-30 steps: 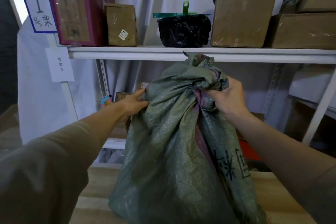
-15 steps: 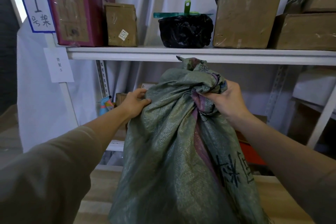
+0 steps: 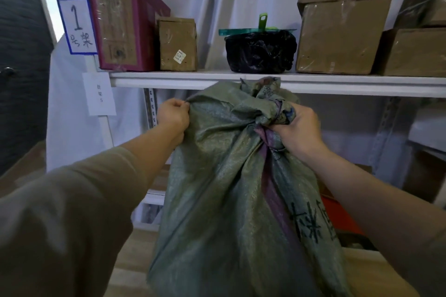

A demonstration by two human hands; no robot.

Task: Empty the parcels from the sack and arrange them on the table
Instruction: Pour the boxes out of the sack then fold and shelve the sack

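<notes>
A full green woven sack (image 3: pixel 231 200) with a purple stripe and black writing stands upright on the wooden table (image 3: pixel 130 263) in front of me. Its mouth is bunched and twisted at the top, just under the shelf edge. My right hand (image 3: pixel 296 128) is clenched around the twisted neck. My left hand (image 3: pixel 173 117) pinches the sack's upper left corner between fingers and thumb. The parcels inside are hidden by the fabric.
A white shelf (image 3: pixel 169 78) runs just behind the sack top, carrying a maroon box (image 3: pixel 120 21), a small cardboard box (image 3: pixel 177 44), a black bagged bundle (image 3: pixel 260 52) and large cartons (image 3: pixel 342 31). Lower shelves and a red item (image 3: pixel 337 214) lie behind the sack.
My left hand moved from resting flat on the sack's side up to its top left corner and closed on the fabric. The right hand kept its grip on the neck.
</notes>
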